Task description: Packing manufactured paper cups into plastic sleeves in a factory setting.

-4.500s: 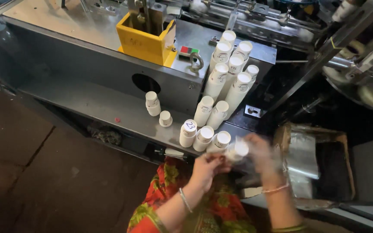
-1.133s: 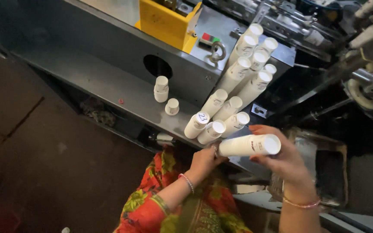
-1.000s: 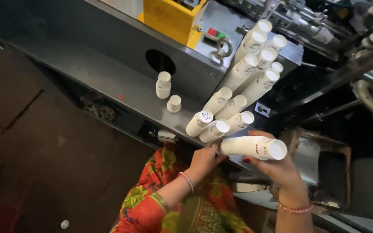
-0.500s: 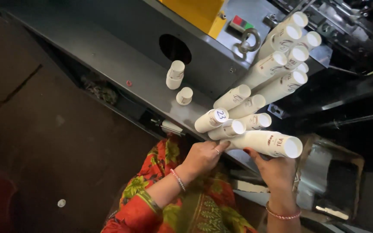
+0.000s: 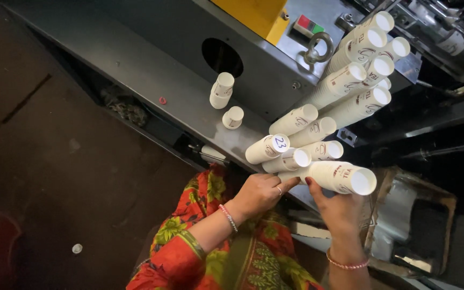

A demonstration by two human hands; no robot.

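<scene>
My right hand (image 5: 338,208) grips a long stack of white paper cups (image 5: 339,177), held tilted with its open end up and to the right. My left hand (image 5: 261,192) touches the lower end of the same stack with its fingertips. Just above, several more cup stacks (image 5: 296,145) stand on the grey metal ledge (image 5: 151,70). A taller group of cup stacks (image 5: 358,70) rises behind them against the machine.
A short stack of cups (image 5: 221,90) and a single upturned cup (image 5: 233,116) stand on the ledge to the left. The machine wall has a round hole (image 5: 222,56), a yellow box (image 5: 253,15) and a metal ring (image 5: 316,47). A cardboard box (image 5: 412,225) lies lower right.
The stack in my right hand has come lower and closer to the standing stacks. My left hand has reached up to its lower end. The view has shifted left and down.
</scene>
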